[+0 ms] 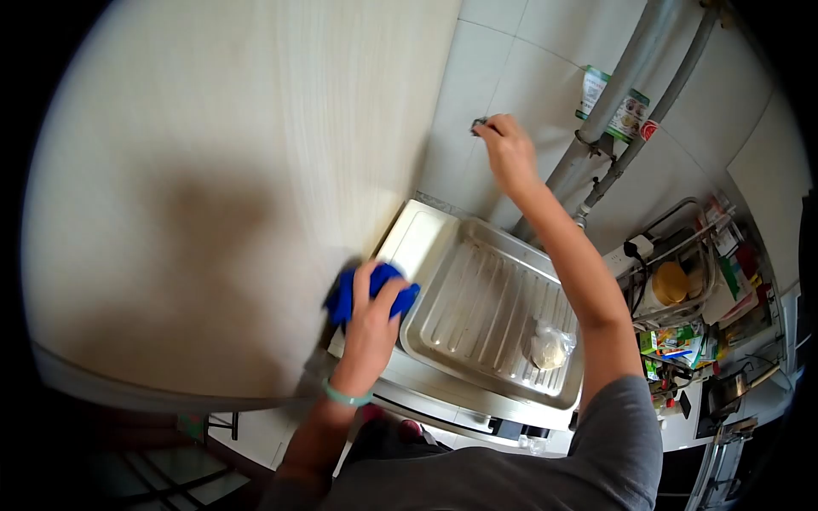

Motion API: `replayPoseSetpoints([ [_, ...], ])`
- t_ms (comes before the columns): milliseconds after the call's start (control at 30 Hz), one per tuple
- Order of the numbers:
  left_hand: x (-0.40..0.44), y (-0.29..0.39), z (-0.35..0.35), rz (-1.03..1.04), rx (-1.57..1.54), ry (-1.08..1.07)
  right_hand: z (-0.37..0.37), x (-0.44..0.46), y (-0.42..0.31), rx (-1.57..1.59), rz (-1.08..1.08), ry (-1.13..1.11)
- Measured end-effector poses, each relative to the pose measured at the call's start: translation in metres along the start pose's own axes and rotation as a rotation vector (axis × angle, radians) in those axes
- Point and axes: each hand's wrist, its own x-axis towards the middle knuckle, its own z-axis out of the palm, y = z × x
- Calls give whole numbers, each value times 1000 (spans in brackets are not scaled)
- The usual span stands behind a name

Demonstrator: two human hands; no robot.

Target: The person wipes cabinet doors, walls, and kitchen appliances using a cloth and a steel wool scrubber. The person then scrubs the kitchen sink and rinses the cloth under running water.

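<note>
My left hand (pixel 371 336), with a green bangle at the wrist, is wrapped over a bunched blue cloth (pixel 341 296). The cloth lies at the left end of a white appliance top (pixel 419 234), beside a metal tray. My right hand (pixel 511 157) is raised in front of the tiled wall, its fingers pinched on a small dark object (pixel 479 126) too small to name. Below my right arm sits the ribbed metal tray (pixel 469 298), with a clear plastic bag (pixel 550 347) holding something pale at its right end.
A tall pale wood panel (pixel 341 111) stands at the left. Grey pipes (pixel 626 60) run down the wall, with green and white packets (pixel 629 115) behind them. On the right are a metal rack (pixel 682 221), a yellow-lidded jar (pixel 670 283) and a pan (pixel 727 392).
</note>
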Motion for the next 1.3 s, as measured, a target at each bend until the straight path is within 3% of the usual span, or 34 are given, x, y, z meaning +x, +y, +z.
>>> replayPoseSetpoints([
  [167, 128, 17, 54, 246, -94, 215, -125, 1, -24, -122, -71, 102],
  [233, 182, -5, 107, 107, -147, 258, -172, -5, -36, -172, -84, 139],
  [333, 234, -9, 163, -948, -546, 160, -230, -25, -51, -256, -15, 150],
  [367, 278, -91, 240, -1173, -749, 190, -245, -35, -56, -302, 15, 154],
  [400, 278, -97, 238, -1169, -749, 175, -258, -44, -60, -334, 53, 157],
  [500, 268, -104, 222, -421, 449, -476, -293, -76, -69, -469, 131, 134],
  [533, 268, -94, 232, -649, 297, -360, -304, -85, -74, -511, 157, 117],
  [567, 270, -87, 235, -639, 293, -378, -313, -95, -78, -552, 184, 100],
  [667, 264, -44, 208, -419, 294, -492, -335, -123, -86, -626, 264, 20],
  [833, 295, -14, 232, -119, 291, -474, -348, -146, -100, -672, 354, 37],
  [933, 330, -7, 228, -1115, -818, -604, -356, -148, -112, -703, 383, 74],
  [967, 336, -10, 232, -1092, -817, -614, -360, -150, -115, -719, 385, 90],
  [1067, 322, 28, 184, -657, -877, -543, -371, -167, -124, -717, 456, 72],
  [1133, 356, 10, 179, -1177, -1424, -489, -383, -177, -136, -756, 496, 40],
  [1200, 361, 85, 132, -1339, -1593, -121, -392, -188, -142, -769, 554, 17],
  [1233, 371, 89, 120, -1246, -1610, -145, -396, -197, -148, -761, 581, 23],
  [1300, 396, 86, 106, -1142, -1694, -437, -400, -206, -160, -800, 651, 65],
])
